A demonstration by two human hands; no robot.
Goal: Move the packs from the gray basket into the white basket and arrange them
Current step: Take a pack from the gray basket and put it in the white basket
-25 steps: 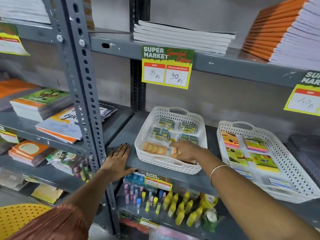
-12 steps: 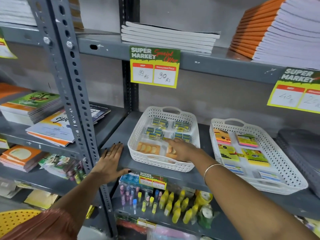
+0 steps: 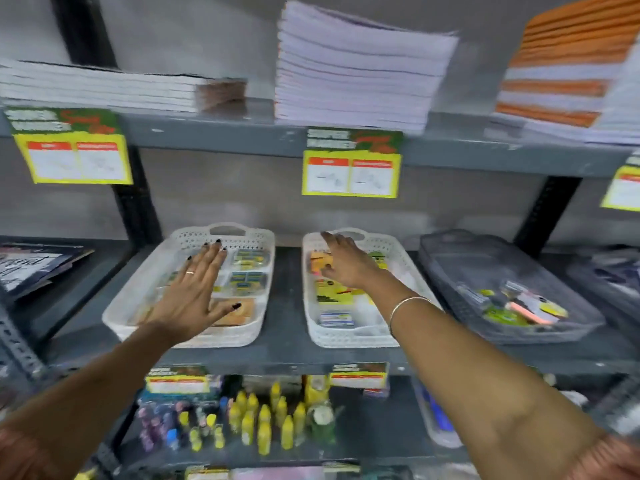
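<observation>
Two white baskets stand side by side on the grey shelf. My left hand [image 3: 194,292] hovers flat over the left white basket [image 3: 138,299], fingers spread and holding nothing. My right hand [image 3: 349,268] reaches into the back of the right white basket [image 3: 346,339], fingers apart, with the thumb against an orange pack [image 3: 318,259] that lies at its back left. Yellow and blue packs lie in front of it. The gray basket [image 3: 450,271] sits further right, with several mixed packs [image 3: 526,306] piled at its near end. The picture is blurred.
Stacks of notebooks [image 3: 353,71] fill the shelf above, with yellow price tags [image 3: 349,171] hanging from its edge. Small yellow bottles [image 3: 263,424] crowd the shelf below. Books [image 3: 31,265] lie on the left bay, and a dark upright post [image 3: 547,209] stands behind the gray basket.
The view swung right, bringing the gray basket into sight. My left hand rose from the shelf edge to over the left basket. My right hand moved from the left basket into the right one.
</observation>
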